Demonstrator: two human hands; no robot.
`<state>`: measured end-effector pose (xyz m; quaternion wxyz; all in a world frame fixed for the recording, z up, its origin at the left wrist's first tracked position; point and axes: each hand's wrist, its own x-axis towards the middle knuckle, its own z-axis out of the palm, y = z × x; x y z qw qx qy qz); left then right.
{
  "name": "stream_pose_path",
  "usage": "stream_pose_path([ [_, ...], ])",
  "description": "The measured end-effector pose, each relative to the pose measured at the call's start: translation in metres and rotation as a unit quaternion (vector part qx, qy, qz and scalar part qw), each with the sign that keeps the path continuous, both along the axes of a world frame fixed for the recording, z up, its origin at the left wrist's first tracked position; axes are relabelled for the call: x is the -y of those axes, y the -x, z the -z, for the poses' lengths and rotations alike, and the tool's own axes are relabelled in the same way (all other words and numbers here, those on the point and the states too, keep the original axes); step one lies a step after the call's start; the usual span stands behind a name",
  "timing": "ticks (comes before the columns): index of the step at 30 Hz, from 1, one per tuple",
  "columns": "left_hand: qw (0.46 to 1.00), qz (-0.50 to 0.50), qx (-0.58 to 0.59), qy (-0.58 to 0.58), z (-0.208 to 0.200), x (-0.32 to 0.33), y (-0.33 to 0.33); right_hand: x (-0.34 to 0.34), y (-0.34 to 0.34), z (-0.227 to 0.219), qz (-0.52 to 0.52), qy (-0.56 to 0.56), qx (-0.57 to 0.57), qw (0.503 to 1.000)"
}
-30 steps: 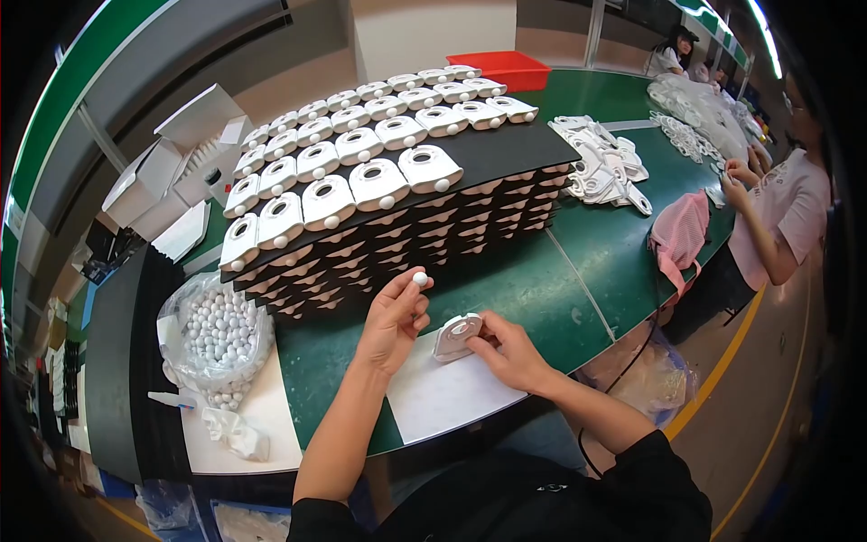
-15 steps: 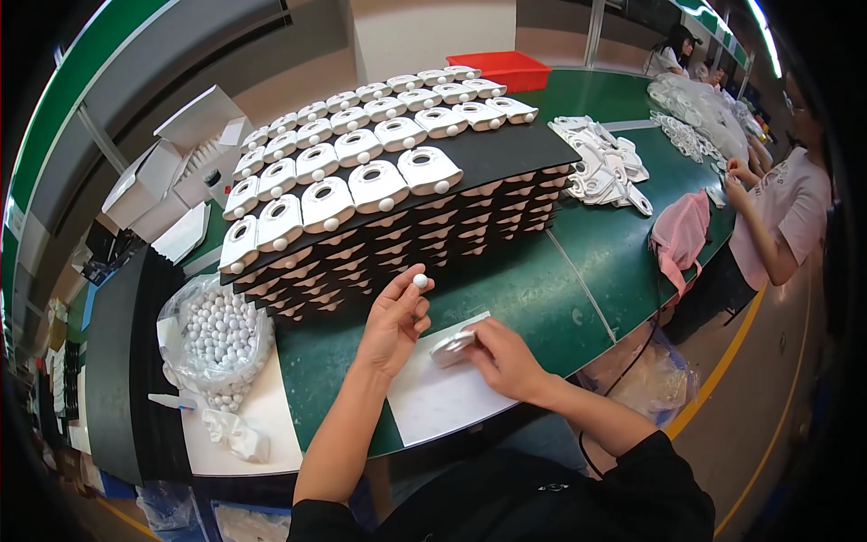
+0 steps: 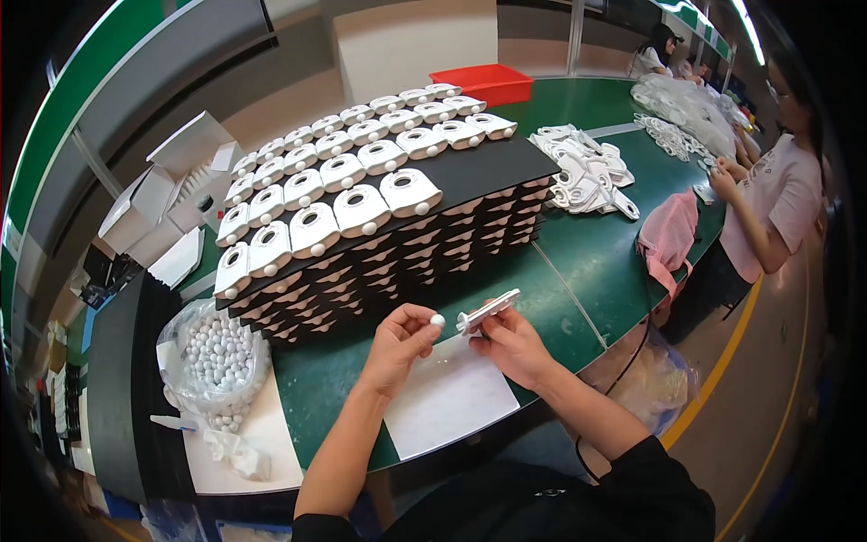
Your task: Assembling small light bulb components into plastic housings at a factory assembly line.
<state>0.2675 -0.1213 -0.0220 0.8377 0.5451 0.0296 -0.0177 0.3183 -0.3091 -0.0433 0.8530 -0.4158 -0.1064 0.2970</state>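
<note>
Between thumb and fingertips, my left hand (image 3: 397,348) pinches a small white ball (image 3: 438,321). My right hand (image 3: 517,345) grips a flat white plastic part (image 3: 489,311), tilted, its narrow end close to the ball; a slight gap seems to separate them. Both hands are raised above a white sheet of paper (image 3: 447,397) at the table's near edge. Beyond them stands a stack of black boards (image 3: 506,172). Rows of white parts (image 3: 361,206), each with a round hole and a white ball at its near end, cover much of the top board.
A clear bag of white balls (image 3: 217,352) sits at left, by a glue tube (image 3: 173,423) and crumpled white tissue (image 3: 237,454). Loose white parts (image 3: 582,172) lie right of the stack. A pink cloth bag (image 3: 668,237) hangs near a co-worker (image 3: 768,199). A red bin (image 3: 483,86) stands behind.
My right hand has lifted the white part off the paper and turned it toward the ball. The left hand has lowered slightly and shifted right with the ball. The view has shifted a little.
</note>
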Motion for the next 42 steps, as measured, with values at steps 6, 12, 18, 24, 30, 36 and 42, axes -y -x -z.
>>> stream_pose_path([
  [6, 0.998, -0.024, 0.002, -0.065, 0.0, 0.007, 0.001, 0.0, -0.001, 0.002, -0.013, -0.022, -0.007, 1.0],
  [12, 0.99, -0.043, 0.018, -0.13, -0.004, 0.011, 0.001, 0.0, -0.002, 0.005, -0.021, -0.028, -0.003, 0.999],
  [18, 0.984, -0.05, 0.042, -0.164, -0.002, 0.011, 0.002, 0.0, -0.001, 0.003, -0.019, -0.026, 0.003, 0.999],
  [24, 0.976, -0.057, 0.057, -0.204, -0.003, 0.012, 0.003, 0.0, -0.002, 0.003, -0.012, -0.017, 0.002, 1.0],
  [30, 0.955, -0.049, 0.099, -0.274, -0.003, 0.014, 0.006, 0.0, -0.001, 0.006, -0.049, -0.01, 0.035, 0.998],
  [36, 0.974, 0.011, 0.11, -0.198, 0.009, 0.01, 0.003, 0.0, 0.004, -0.006, -0.035, 0.046, 0.095, 0.994],
  [42, 0.966, -0.025, 0.159, -0.201, 0.007, 0.014, 0.003, 0.006, -0.002, -0.033, -0.027, 0.08, 0.233, 0.969],
])
